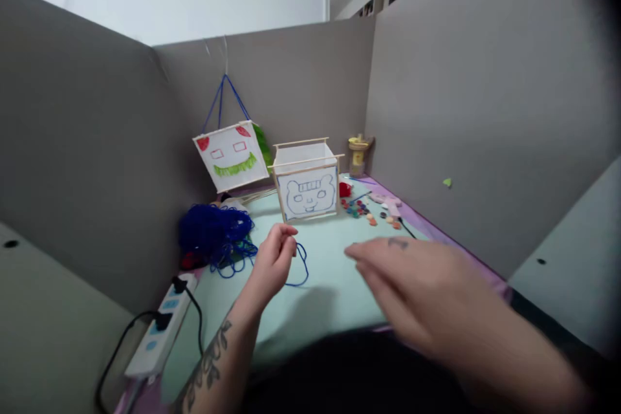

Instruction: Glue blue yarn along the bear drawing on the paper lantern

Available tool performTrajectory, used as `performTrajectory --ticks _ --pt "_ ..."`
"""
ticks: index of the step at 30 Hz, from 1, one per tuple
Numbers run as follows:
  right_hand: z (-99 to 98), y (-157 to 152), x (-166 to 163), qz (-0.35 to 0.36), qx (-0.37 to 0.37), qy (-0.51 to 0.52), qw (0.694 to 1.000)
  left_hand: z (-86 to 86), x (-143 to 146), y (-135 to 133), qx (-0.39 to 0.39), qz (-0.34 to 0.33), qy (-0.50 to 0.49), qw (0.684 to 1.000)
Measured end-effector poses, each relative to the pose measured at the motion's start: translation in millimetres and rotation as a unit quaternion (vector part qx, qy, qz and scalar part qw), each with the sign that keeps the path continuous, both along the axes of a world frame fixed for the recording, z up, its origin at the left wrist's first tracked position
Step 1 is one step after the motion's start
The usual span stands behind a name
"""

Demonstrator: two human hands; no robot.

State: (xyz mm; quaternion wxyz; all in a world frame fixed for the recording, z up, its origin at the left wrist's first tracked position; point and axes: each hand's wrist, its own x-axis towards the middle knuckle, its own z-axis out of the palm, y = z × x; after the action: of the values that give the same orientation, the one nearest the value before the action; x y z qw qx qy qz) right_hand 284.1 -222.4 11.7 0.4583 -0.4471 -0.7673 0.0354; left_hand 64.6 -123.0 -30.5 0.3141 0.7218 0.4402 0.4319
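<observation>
Far out to the left of the left hand, a white power strip [160, 330] lies at the desk edge with black plugs in it. Just beyond and left of that hand sits a loose heap of blue yarn [213, 233]. Above the heap hangs a paper lantern [231, 155] drawn with red and green marks. The left hand [274, 262] is pinched shut on a blue strand [303, 268], which loops down onto the pale mat [325, 304] just right of the fingers. Straight beyond both hands stands a stick-framed paper box [308, 184] with a bear face. Its top is open, and I cannot tell what is inside. Beyond the right hand lie scattered coloured buttons [359, 209]. Further back stands a small jar [358, 154] holding something yellow. The right hand [407, 272] is blurred, flat and spread above the mat, grasping nothing.
</observation>
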Motion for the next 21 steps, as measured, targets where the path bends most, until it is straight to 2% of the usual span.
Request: performTrajectory --ticks 4,6,8,11,16,18,21 --pt "-42.8 53 -25 0.032 -0.144 0.161 0.976 -5.1 9 -11 -0.034 -0.044 -0.077 0.995" --pt "-64.2 66 -39 0.067 -0.177 0.183 0.965 -8.8 13 -14 -0.041 -0.060 -0.076 0.994" --pt "-76.3 69 -47 0.087 -0.174 0.176 0.965 -11.4 16 -17 -0.045 -0.066 -0.074 0.994" --pt "-79.7 67 -43 0.087 -0.192 0.200 0.957 -13.6 14 -19 -0.047 -0.068 -0.059 0.995" --pt "-86.6 72 -9 0.062 -0.260 0.330 0.905 -23.9 2 -13 -0.055 -0.064 0.051 0.995" --pt "-91.4 76 2 0.058 -0.261 0.361 0.893 -31.7 -5 -6 -0.049 -0.032 0.096 0.994" --pt "-94.6 82 5 0.044 -0.282 0.337 0.897 -41.7 -12 2 -0.010 0.072 0.160 0.984"
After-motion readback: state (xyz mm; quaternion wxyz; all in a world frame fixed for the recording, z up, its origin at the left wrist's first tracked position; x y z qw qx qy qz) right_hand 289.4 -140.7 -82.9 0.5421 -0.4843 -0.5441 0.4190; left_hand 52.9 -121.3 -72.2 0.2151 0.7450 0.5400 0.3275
